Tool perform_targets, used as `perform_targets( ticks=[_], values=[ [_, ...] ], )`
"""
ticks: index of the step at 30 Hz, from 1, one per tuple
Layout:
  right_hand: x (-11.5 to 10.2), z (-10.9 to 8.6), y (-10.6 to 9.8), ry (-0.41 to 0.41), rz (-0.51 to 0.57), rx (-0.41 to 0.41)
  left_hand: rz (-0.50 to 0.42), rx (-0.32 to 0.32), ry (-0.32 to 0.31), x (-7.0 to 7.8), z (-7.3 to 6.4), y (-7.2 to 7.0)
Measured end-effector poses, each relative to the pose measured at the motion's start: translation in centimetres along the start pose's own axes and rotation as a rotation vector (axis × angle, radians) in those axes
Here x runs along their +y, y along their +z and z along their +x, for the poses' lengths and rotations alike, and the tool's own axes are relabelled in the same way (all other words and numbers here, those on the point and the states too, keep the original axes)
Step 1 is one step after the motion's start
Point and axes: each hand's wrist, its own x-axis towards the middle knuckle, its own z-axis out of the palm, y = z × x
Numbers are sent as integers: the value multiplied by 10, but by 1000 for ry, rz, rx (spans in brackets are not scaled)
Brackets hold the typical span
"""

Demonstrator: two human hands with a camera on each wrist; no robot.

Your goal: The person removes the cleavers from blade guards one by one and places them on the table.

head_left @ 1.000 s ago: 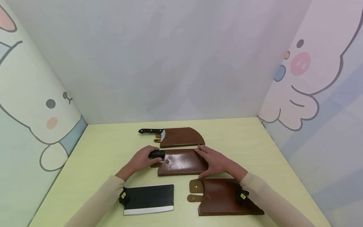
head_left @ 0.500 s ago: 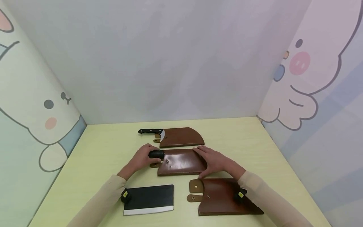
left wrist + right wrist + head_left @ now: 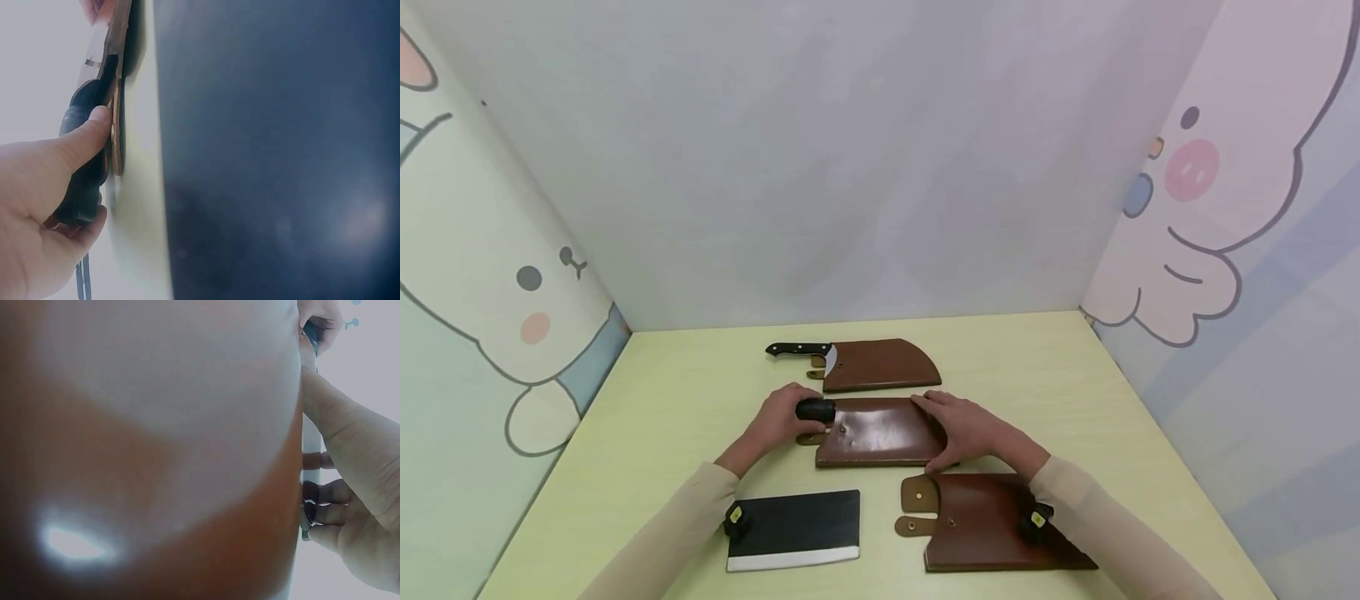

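Note:
My left hand (image 3: 777, 415) grips the black handle (image 3: 816, 409) of a cleaver, whose blade is inside a brown leather sheath (image 3: 880, 433) lying on the table. Thumb and fingers wrap that handle in the left wrist view (image 3: 84, 194). My right hand (image 3: 973, 429) holds the sheath's right end, thumb at the near edge and fingers at the far edge. Nearer me, a bare black cleaver blade (image 3: 797, 521) lies to the left, its handle end hidden by my left wrist. To its right lies another brown sheath (image 3: 981, 521), its strap tabs unfastened, partly covered by my right forearm.
Behind the hands, a black-handled knife (image 3: 800, 348) sits in a third brown sheath (image 3: 883, 364). The pale yellow table (image 3: 1022, 358) meets a grey back wall (image 3: 880, 208). Side walls carry cartoon figures. Dark wrist cameras sit on both sleeves.
My left forearm has shifted slightly to the right. Both hands keep their places on the sheathed cleaver, and the other knives and sheaths stay where they lie.

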Motion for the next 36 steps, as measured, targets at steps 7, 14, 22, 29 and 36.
perform_targets(
  ticks=[7,14,22,29,36],
  values=[
    [-2,1,-1,19,-19,-3,18,19,38,-2,-1,-1],
    [-3,-2,-2,15,-41,13,11,1,53,-2,-2,-3],
    [-2,-4,-10,-9,-69,44,-43,7,48,-2,-5,-9],
    [-1,-8,-25,-27,-65,68,-97,71,93,0,-7,-11],
    [-2,-11,-34,-40,-80,96,-109,117,134,3,-8,-17]
  ],
)
